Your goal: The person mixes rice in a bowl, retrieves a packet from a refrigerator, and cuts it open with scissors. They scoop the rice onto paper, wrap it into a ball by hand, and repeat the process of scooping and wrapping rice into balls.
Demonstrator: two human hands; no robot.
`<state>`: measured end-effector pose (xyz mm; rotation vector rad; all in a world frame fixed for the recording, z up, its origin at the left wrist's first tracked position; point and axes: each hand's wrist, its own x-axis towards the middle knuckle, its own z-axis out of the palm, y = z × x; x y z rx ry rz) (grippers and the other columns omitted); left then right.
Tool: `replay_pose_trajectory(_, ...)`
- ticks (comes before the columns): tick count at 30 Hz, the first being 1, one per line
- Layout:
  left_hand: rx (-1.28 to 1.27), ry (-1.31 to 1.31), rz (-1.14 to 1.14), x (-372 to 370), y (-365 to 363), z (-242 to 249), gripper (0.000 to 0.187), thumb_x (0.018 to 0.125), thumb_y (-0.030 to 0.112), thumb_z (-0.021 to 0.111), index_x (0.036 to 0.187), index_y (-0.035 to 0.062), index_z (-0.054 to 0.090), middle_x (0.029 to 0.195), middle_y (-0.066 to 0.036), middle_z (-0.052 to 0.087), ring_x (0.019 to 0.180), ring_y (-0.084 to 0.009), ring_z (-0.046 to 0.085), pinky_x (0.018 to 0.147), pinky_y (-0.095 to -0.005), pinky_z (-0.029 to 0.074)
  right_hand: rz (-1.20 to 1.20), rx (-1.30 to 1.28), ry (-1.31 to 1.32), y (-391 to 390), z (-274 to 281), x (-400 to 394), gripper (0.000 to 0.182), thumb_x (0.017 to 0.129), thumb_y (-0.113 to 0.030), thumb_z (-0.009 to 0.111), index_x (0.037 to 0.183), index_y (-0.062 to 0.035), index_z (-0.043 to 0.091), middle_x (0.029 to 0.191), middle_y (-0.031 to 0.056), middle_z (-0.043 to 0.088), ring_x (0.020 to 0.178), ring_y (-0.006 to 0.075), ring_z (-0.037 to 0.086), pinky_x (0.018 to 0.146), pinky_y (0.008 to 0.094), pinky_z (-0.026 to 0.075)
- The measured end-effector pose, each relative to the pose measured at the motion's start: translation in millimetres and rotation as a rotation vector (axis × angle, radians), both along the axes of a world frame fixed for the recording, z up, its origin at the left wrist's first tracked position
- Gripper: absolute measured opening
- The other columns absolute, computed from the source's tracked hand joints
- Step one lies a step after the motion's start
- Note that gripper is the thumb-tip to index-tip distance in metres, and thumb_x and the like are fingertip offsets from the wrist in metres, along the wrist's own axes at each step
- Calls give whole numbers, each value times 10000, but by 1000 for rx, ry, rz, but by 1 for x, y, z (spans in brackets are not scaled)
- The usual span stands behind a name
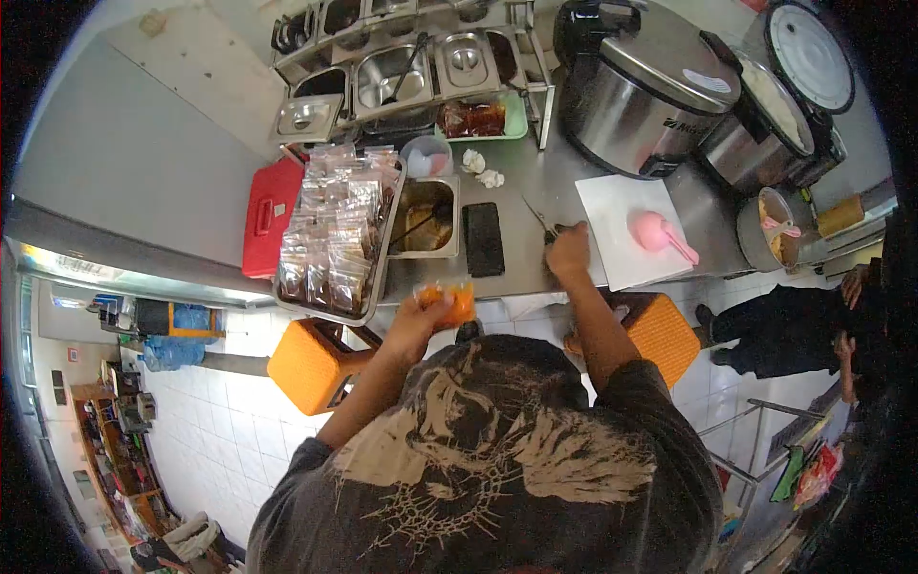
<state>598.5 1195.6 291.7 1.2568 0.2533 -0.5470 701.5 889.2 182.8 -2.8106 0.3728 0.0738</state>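
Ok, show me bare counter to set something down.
Bare steel lies between the white crumpled pieces and the large cooker, beyond the pointed blade by the right hand. A narrower strip runs between that hand and the flat black object. The left is crowded: packet tray, metal pan.

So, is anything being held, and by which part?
The left hand holds an orange packet by its left side; the right hand is at the dark handle of a pointed metal tool, grip unclear.

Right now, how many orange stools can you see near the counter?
2. One stool is on the person's left, the other stool on the right. More could be hidden under the counter.
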Motion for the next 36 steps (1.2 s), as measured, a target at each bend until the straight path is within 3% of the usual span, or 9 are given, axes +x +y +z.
replay_pose_trajectory(2, -12, -26, -7, 15, -6, 2, 350, 960, 203, 666, 1219, -2, 548, 1104, -133, 664, 1005, -248, 681, 853, -359, 587, 134, 23, 55, -24, 11, -19, 387, 887, -241, 624, 1157, 36, 626, 1138, 269, 628, 1029, 339, 637, 901, 445, 520)
replay_pose_trajectory(7, 84, -129, -87, 45, -20, 10, 326, 947, 144, 675, 1182, -41, 546, 1063, -132, 657, 958, -214, 679, 813, -333, 606, 74, 942, 235, -37, 50, -105, 570, 838, -432, 732, 1138, 31, 589, 1001, 197, 646, 907, 294, 616, 842, 397, 504)
replay_pose_trajectory(9, 166, -219, -158, 54, -24, 18, 287, 947, 134, 674, 1147, -34, 554, 1054, -124, 655, 936, -191, 675, 813, -319, 600, 159, 1071, 358, -34, 67, -128, 577, 832, -444, 753, 1124, 20, 573, 990, 151, 629, 909, 248, 590, 837, 371, 488)
replay_pose_trajectory(11, 94, -196, -156, 61, -29, 16, 269, 948, 131, 673, 1134, -29, 560, 1050, -114, 655, 929, -179, 671, 806, -310, 595, 335, 1020, 407, -38, 68, -140, 517, 841, -394, 769, 1092, 6, 560, 969, 83, 603, 941, 166, 558, 847, 329, 465)
replay_pose_trajectory(18, 155, -336, -408, 83, -38, 12, 256, 937, 121, 685, 1117, -26, 578, 993, -86, 667, 890, -131, 652, 770, -289, 550, 400, 821, 383, -17, 101, -145, 727, 814, -519, 772, 1249, 16, 542, 1139, 152, 608, 1053, 244, 563, 927, 375, 461)
replay_pose_trajectory(21, 356, -443, -520, 89, -39, 15, 273, 923, 141, 704, 1113, -17, 588, 948, -90, 673, 863, -131, 646, 773, -290, 535, 382, 838, 342, -12, 117, -143, 691, 826, -603, 702, 1182, -27, 566, 1079, 195, 626, 975, 304, 614, 852, 432, 487)
replay_pose_trajectory(30, 436, -649, -502, 99, -43, 16, 406, 887, 161, 754, 1150, -8, 495, 967, -118, 666, 819, -132, 643, 700, -292, 543, 371, 918, 299, -14, 119, -138, 600, 822, -581, 726, 1026, -32, 598, 863, 100, 618, 810, 208, 568, 744, 391, 472)
replay_pose_trajectory(33, 206, -364, -462, 103, -46, 4, 500, 854, 144, 787, 1146, 13, 403, 984, -134, 641, 878, -143, 639, 714, -298, 539, 379, 802, 481, -18, 123, -130, 820, 754, -613, 770, 1219, 29, 562, 1154, 187, 634, 1082, 281, 593, 932, 398, 464)
replay_pose_trajectory(36, 205, -297, -451, 103, -49, 14, 558, 817, 134, 820, 1121, 23, 365, 968, -126, 585, 905, -150, 598, 758, -294, 519, 328, 767, 431, -12, 123, -128, 836, 754, -638, 752, 1229, 23, 560, 1172, 200, 629, 1100, 298, 596, 938, 399, 462)
